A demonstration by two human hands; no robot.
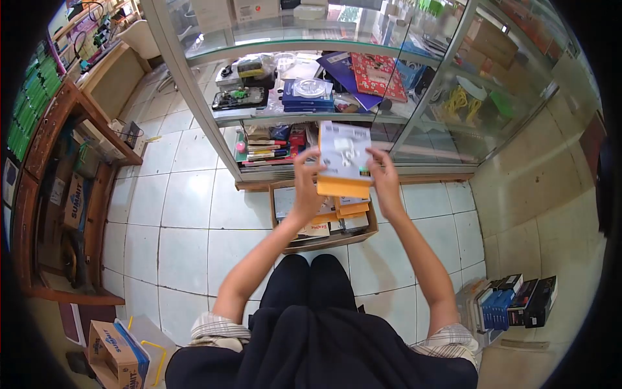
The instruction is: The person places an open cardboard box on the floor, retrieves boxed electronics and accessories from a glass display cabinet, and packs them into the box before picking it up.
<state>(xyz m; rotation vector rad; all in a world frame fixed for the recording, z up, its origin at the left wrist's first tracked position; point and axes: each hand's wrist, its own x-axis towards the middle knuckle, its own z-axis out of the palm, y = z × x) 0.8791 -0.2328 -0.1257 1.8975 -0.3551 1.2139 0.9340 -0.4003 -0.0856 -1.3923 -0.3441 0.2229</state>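
Note:
Between my two hands is a white-and-orange charger box, its printed face showing a white adapter and a coiled cable. My left hand grips its left edge, thumb and fingers bent round the side. On the opposite edge, my right hand holds it with fingers curled at the corner. The box is tilted, its orange side toward me. Directly below stands an open cardboard box on the floor, holding several similar orange-edged boxes and other white packages, partly hidden by my hands.
A glass display cabinet stands in front, its shelves holding blue boxes, a red patterned book and markers. At right, several boxes are stacked by the wall. A wooden shelf and a Summit carton are left.

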